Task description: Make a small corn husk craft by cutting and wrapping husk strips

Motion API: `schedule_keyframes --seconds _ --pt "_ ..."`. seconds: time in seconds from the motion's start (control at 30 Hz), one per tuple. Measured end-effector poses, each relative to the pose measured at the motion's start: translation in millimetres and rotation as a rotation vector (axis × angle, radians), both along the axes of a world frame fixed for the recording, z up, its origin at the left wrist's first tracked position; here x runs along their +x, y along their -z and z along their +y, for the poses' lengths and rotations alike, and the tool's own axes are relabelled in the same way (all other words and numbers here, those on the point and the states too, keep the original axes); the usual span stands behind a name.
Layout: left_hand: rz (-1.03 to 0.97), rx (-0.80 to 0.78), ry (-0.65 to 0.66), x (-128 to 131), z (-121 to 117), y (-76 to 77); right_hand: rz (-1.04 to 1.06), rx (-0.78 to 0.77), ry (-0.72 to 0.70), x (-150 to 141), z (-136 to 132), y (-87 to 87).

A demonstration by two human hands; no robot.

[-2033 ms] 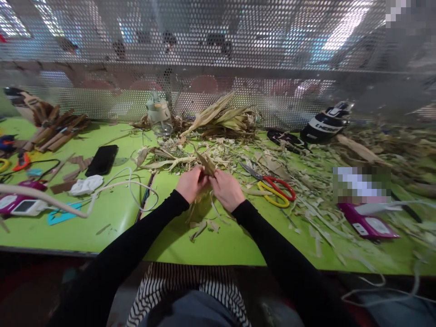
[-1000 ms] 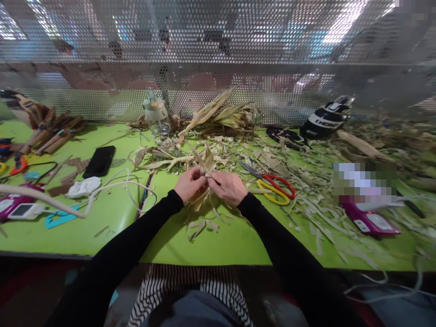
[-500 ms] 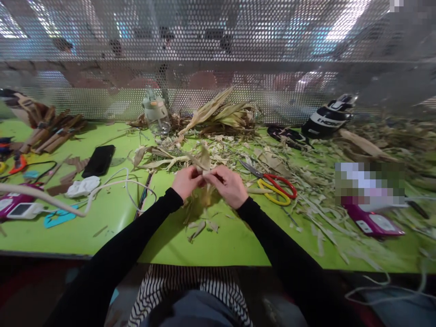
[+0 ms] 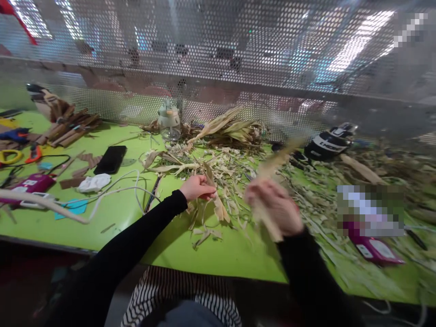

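Note:
My left hand (image 4: pixel 199 187) is closed in a pinch on a dried corn husk piece (image 4: pixel 221 211), whose pale end hangs below the fingers. To the right, my right hand (image 4: pixel 274 204) is smeared by motion but closed around a long pale husk strip (image 4: pixel 270 223). That strip sticks out past both sides of the fist, its upper end blurred. The two hands are well apart above the green table (image 4: pixel 238 259). Small husk scraps (image 4: pixel 207 235) lie beneath my left hand. The scissors are mostly hidden behind my right hand.
A husk bundle (image 4: pixel 235 129) lies at the back, near a clear bottle (image 4: pixel 169 121) and a black bottle (image 4: pixel 329 144). Shredded husk litters the right side. On the left are a phone (image 4: pixel 111 160), a white cable (image 4: pixel 102 198) and brown rolls (image 4: pixel 73 129).
My hands have parted. The right one has swung right with a husk strip in its grip, covering the scissors. My left hand stays near the middle with its husk piece. The view has tilted.

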State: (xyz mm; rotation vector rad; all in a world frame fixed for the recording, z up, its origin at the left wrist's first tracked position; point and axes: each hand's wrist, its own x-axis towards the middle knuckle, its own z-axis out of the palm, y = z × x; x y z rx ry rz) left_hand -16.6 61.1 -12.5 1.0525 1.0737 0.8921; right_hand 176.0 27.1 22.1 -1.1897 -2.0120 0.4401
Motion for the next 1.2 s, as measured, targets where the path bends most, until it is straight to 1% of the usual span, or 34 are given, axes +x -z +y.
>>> schedule_keyframes --seconds 0.03,0.1,0.13,0.17,0.2,0.27,0.4,0.5,0.6,0.67,0.8,0.9,1.0,1.03,1.1,1.2 --pt "-0.020 -0.014 0.005 0 -2 -1.3 0.057 -0.110 -0.042 -7 2 5.2" --pt "-0.055 -0.036 0.005 0 -5 -4.3 0.237 -0.395 -0.125 -20 9 16.7" --pt "-0.073 -0.046 0.007 -1 -6 -6.0 0.329 -0.517 -0.143 -25 13 22.2" --pt "-0.091 -0.057 0.013 -2 -7 -7.7 0.399 -0.600 -0.143 -28 16 27.0" --pt "-0.107 -0.070 0.023 -4 -7 -9.5 0.435 -0.638 -0.131 -29 18 31.0" --pt "-0.131 -0.100 0.050 -7 -8 -12.9 0.455 -0.666 -0.109 -28 21 36.0" --pt "-0.127 -0.140 0.044 -10 -8 -16.7 0.442 -0.721 -0.113 -22 21 36.1" --pt "-0.107 -0.133 0.001 -7 -8 -16.6 0.430 -0.734 -0.159 -22 17 33.3" --pt "-0.089 -0.116 -0.042 -3 -8 -14.1 0.415 -0.706 -0.191 -25 15 33.3" --pt "-0.079 -0.101 -0.062 0 -9 -11.6 0.366 -0.645 -0.177 -28 14 35.4" --pt "-0.059 -0.068 -0.079 4 -11 -7.7 0.250 -0.514 -0.096 -33 14 40.4" --pt "-0.052 -0.059 -0.072 4 -13 -10.3 0.241 -0.485 -0.065 -34 14 41.7" --pt "-0.058 -0.058 -0.014 2 -14 -14.5 0.221 -0.448 -0.053 -33 14 41.5" --pt "-0.051 -0.044 0.013 1 -15 -14.8 0.212 -0.437 -0.054 -32 15 41.5" --pt "0.015 0.039 0.056 1 -15 -12.1 0.195 -0.423 -0.060 -32 16 41.8" --pt "0.172 0.207 0.037 1 -13 -2.2 0.184 -0.416 -0.057 -31 17 42.1"
